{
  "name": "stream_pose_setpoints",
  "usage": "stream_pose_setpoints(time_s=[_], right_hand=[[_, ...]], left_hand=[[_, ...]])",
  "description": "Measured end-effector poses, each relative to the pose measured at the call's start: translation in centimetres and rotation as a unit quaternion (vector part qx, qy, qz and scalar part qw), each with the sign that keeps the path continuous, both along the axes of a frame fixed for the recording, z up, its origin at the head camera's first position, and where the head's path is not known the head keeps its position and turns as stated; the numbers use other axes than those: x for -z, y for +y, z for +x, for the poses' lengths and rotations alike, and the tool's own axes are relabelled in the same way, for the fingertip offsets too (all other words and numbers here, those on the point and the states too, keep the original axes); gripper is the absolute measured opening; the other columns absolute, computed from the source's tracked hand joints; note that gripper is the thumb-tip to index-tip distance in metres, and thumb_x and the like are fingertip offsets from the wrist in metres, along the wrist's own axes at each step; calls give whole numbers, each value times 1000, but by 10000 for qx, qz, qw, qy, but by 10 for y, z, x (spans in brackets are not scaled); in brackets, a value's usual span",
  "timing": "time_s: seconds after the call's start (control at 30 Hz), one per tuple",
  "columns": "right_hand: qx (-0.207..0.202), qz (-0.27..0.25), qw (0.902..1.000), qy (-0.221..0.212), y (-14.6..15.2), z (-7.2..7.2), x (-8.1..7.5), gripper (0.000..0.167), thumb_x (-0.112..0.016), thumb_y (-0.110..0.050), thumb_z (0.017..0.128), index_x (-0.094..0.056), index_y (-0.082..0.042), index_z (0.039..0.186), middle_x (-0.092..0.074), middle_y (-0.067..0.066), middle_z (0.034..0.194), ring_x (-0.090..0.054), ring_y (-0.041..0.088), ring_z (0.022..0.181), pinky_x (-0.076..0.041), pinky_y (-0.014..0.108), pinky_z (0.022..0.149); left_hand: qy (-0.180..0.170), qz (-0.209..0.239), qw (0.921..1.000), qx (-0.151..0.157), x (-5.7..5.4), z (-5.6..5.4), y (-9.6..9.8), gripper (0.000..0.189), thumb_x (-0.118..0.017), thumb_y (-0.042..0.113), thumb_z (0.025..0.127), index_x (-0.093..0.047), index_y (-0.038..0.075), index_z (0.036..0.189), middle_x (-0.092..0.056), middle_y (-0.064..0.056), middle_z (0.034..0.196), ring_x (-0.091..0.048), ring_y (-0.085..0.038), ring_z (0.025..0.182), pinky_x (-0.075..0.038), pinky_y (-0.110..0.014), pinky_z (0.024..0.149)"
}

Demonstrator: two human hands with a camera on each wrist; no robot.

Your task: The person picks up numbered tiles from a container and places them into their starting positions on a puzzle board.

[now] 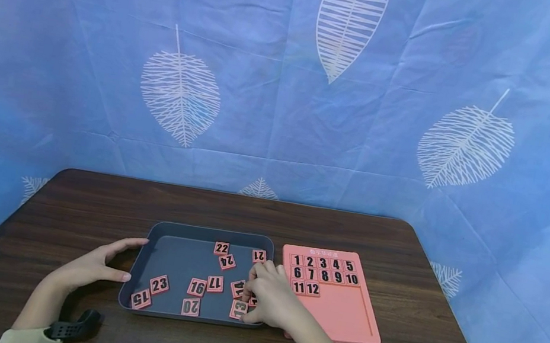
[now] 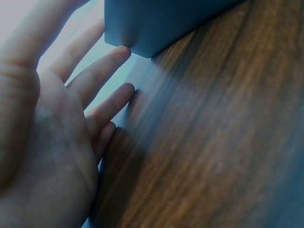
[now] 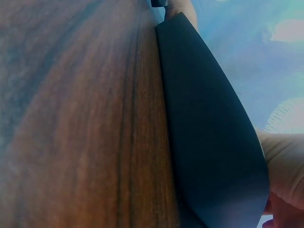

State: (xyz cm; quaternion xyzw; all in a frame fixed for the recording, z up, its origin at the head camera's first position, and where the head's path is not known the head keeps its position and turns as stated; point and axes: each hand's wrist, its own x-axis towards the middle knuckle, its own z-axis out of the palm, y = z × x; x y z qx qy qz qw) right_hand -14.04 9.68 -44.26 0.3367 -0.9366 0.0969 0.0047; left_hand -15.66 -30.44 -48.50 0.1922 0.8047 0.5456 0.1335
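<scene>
Brown wood-grain bench [image 1: 416, 338] carries your grey tray [image 1: 175, 257], with the pink board [image 1: 338, 316] just right of that tray. Of your hands, the left hand [image 1: 89, 265] spreads wide against the tray's left side; the right hand [image 1: 272, 296] narrows, fingers bent, over the tray's near right corner. You look roughly halfway: tiles 1 to 12 [image 1: 325, 275] sit in order on the board; tiles 14–17 and 20–24 [image 1: 197, 287] lie loose inside the tray. Tile 13 [image 1: 238, 310] is at your right fingertips, pinched or not I can't tell; beside it, another tile [image 1: 253, 302] is mostly hidden.
</scene>
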Motion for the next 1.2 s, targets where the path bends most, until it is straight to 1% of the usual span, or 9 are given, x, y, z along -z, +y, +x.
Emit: stream_pose_setpoints(time_s=[0.27, 0.43, 0.57, 0.7, 0.83, 0.93, 1.2], right_hand=[[-109, -158, 9995, 251, 2, 0, 2, 29, -84, -42, 62, -58, -30, 60, -40, -12, 89, -32, 11, 85, -23, 28, 70], [-153, -491, 9972, 539, 5, 0, 3, 27, -83, -41, 61, -60, -28, 60, -43, -12, 90, -32, 12, 85, -24, 28, 70], [-152, -748, 9937, 817, 9, 1, 0, 27, -83, -44, 61, -63, -27, 61, -47, -10, 92, -35, 12, 87, -26, 29, 71], [-36, -924, 9908, 985, 14, 2, -4, 28, -84, -45, 61, -64, -25, 63, -51, -7, 96, -37, 12, 89, -29, 30, 72], [143, -1115, 9890, 962, 20, 3, -8, 28, -84, -44, 62, -64, -25, 63, -50, -6, 98, -36, 13, 90, -28, 33, 73], [275, -1160, 9877, 1015, 26, 4, -10, 28, -85, -43, 62, -64, -25, 63, -49, -7, 99, -36, 14, 89, -28, 34, 74], [536, -1208, 9828, 1287, 46, 4, -12, 28, -85, -44, 62, -66, -24, 61, -47, -7, 94, -38, 16, 88, -30, 39, 75]], left_hand=[[-52, -43, 10000, -38, 0, 0, 0, 68, -68, 11, 89, -34, 8, 148, -20, -25, 152, -10, -50, 137, -21, -72, 95], [-72, -68, 9999, -35, 0, 1, 0, 68, -67, 11, 89, -34, 8, 148, -19, -25, 152, -10, -51, 137, -20, -73, 95], [-53, -41, 10000, -2, -1, 0, 0, 68, -67, 10, 89, -34, 7, 148, -19, -26, 152, -10, -51, 136, -20, -73, 95], [-23, -58, 10000, 3, -1, 0, 0, 68, -67, 10, 89, -34, 7, 148, -19, -26, 152, -10, -51, 136, -21, -73, 95], [-23, -84, 10000, -5, -2, 1, 0, 68, -67, 10, 89, -34, 8, 148, -20, -26, 152, -10, -51, 136, -21, -73, 94], [-29, -98, 9999, -9, -2, 1, -1, 67, -67, 11, 89, -34, 8, 148, -20, -26, 152, -10, -51, 136, -21, -73, 94], [-66, -81, 9999, -18, -2, 1, 0, 68, -67, 10, 89, -34, 8, 148, -19, -26, 152, -10, -51, 136, -20, -73, 95]])
